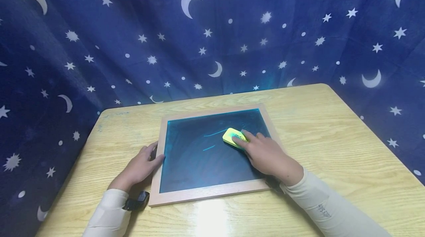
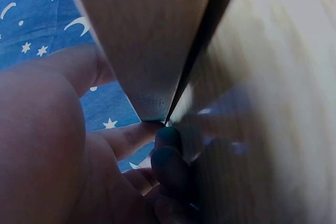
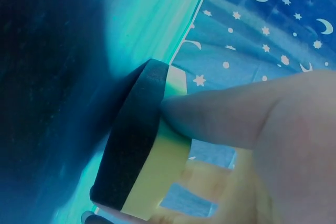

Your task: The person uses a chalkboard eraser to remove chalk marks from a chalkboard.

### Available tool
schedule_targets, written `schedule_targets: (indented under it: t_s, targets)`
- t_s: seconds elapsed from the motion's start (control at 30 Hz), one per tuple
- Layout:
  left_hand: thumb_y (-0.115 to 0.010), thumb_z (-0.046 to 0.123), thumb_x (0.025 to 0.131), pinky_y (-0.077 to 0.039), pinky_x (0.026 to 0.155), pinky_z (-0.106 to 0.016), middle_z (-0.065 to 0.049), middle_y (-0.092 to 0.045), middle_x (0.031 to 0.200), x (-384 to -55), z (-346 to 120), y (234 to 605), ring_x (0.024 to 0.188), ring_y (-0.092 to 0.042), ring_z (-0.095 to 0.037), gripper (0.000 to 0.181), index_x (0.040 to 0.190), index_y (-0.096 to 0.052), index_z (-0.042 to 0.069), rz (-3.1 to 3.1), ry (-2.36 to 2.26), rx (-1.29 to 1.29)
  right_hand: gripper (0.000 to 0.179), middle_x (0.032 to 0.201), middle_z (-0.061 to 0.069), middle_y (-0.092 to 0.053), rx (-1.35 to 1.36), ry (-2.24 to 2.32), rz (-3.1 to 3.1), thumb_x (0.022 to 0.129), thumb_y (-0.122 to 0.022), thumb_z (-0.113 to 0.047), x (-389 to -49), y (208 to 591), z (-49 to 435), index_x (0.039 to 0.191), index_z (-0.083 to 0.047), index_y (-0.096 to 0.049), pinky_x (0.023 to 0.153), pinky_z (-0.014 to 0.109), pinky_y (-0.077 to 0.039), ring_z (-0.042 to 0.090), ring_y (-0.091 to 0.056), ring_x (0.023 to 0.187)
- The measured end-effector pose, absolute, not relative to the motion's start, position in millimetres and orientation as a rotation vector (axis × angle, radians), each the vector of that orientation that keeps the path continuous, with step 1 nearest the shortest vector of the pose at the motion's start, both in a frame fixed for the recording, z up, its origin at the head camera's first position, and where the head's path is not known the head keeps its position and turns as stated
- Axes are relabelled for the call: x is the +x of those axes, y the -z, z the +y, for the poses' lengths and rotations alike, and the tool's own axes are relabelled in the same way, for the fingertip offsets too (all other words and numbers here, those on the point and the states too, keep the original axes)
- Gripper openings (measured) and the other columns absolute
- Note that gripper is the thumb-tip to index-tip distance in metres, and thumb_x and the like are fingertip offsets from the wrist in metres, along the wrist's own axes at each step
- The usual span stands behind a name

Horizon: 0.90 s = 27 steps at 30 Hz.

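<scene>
A wood-framed blackboard (image 1: 199,167) lies flat on the table, with two short blue chalk lines (image 1: 209,148) near its middle. My right hand (image 1: 267,154) grips a yellow eraser (image 1: 231,133) over the right half of the board. In the right wrist view, the thumb presses the yellow back of the eraser (image 3: 157,177), and its dark felt side (image 3: 134,135) faces the board surface. My left hand (image 1: 141,167) holds the board's left frame edge, thumb on top. The left wrist view shows its fingers (image 2: 170,163) low at the frame's side (image 2: 142,35), beside the table.
The light wood table (image 1: 332,148) extends around the board on all sides. Behind it hangs a dark blue curtain (image 1: 186,41) with moons and stars. A black wrist strap (image 1: 137,202) sits on the left wrist. Faint blue smudges (image 1: 114,115) mark the table's far left corner.
</scene>
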<state>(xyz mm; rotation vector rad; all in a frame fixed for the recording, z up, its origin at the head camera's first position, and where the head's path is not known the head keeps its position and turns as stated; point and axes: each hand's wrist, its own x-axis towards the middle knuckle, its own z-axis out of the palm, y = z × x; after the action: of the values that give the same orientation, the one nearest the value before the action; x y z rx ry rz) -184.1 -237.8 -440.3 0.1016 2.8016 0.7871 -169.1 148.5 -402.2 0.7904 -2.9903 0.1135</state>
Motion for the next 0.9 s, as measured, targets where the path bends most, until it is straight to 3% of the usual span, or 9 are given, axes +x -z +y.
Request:
schedule_targets:
  t_s: [0.6,0.9]
  targets:
    - [-0.050,0.048,0.102,-0.042,0.104,-0.065,-0.026,-0.048,0.138,-183.9,-237.9,439.4,0.126,-0.053,-0.045,0.073,0.157,-0.028,0.006,2.800,-0.798,0.108,0.051,0.154,0.020,-0.043,0.901,-0.194,-3.052,0.101,-0.049,-0.003,-162.4,399.9,120.8,0.149,-0.021,-0.050,0.093,0.057,-0.053,0.051,-0.055,0.120]
    - [-0.050,0.045,0.103,-0.042,0.104,-0.066,-0.026,-0.049,0.138,-184.7,-237.7,441.1,0.128,-0.052,-0.044,0.071,0.157,-0.029,0.005,2.807,-0.800,0.125,0.054,0.156,0.016,-0.042,1.034,-0.124,-3.042,0.100,-0.050,-0.003,-147.2,401.4,92.8,0.150,-0.025,-0.048,0.089,0.050,-0.054,0.039,-0.058,0.112]
